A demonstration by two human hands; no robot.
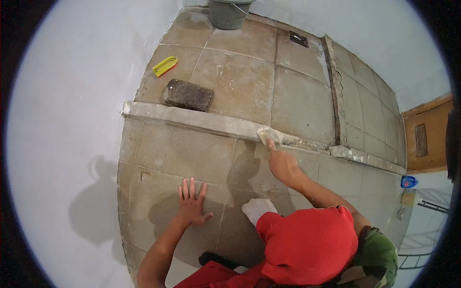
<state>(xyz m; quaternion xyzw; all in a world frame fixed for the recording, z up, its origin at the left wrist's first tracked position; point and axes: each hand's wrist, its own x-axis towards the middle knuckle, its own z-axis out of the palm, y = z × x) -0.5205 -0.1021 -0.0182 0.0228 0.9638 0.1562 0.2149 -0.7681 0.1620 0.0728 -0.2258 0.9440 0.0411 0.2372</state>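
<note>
Right hand (282, 162) stretched forward, fingers closed on a pale cloth (265, 135), pressed against the raised concrete ledge (192, 120) crossing the tiled floor (240, 81). Cloth bunched on the ledge's near edge, about midway along it, just beyond the fingertips. Left hand (192, 204) flat on the floor, fingers spread, palm down, holding nothing, well apart from the right hand. White lump of cloth (259, 209) on the floor between the two forearms, near the red sleeve (307, 245). Damp dark patch across the tiles around both hands.

Beyond the ledge: dark rough brick (188, 95) lying against its far side, toward the left. Yellow scrubbing brush (165, 66) farther back, close to the left wall (72, 120), apart from the brick. Grey bucket (228, 13) at the far wall, only partly in view. Small floor drain grate (298, 39) right of the bucket. Cracked narrow ridge (335, 91) running back from the ledge on the right. Blue object (408, 181) at the far right edge, too small to identify. Wooden door (430, 137) behind it.
</note>
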